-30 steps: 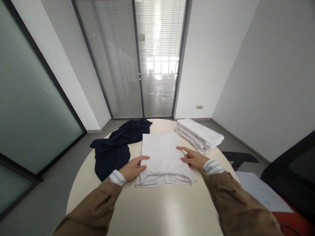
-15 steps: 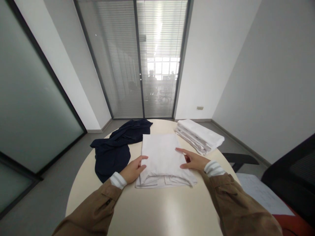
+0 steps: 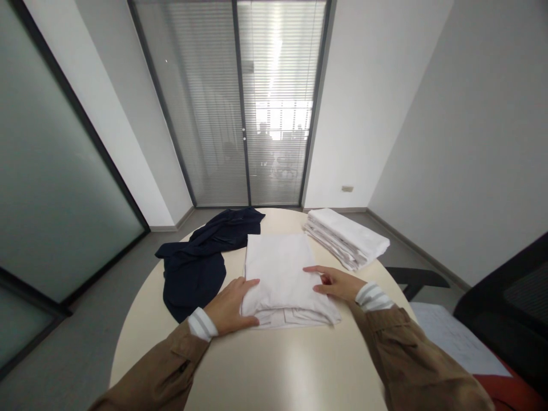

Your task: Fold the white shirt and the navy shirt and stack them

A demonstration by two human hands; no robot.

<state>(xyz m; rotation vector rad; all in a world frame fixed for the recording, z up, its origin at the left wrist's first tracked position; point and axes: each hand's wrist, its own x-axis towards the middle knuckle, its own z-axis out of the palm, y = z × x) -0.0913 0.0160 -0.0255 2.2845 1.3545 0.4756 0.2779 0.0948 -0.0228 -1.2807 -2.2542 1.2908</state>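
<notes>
Folded white cloth point(image 3: 279, 268) lay on the pale surface point(image 3: 252, 371), directly between the two hands. Left hand point(image 3: 233, 305), thumb and fingers spread apart, touched its near left corner; right hand point(image 3: 340, 282), index finger extended and thumb apart, touched its right side. Navy garment point(image 3: 194, 279) sat to its left, white stack point(image 3: 345, 234) farther back, right.

Pale walls point(image 3: 445, 148), grey floor point(image 3: 107, 325), 2 blind-covered glass panels point(image 3: 261, 85), cream table point(image 3: 252, 371), black chair point(image 3: 509, 308).
</notes>
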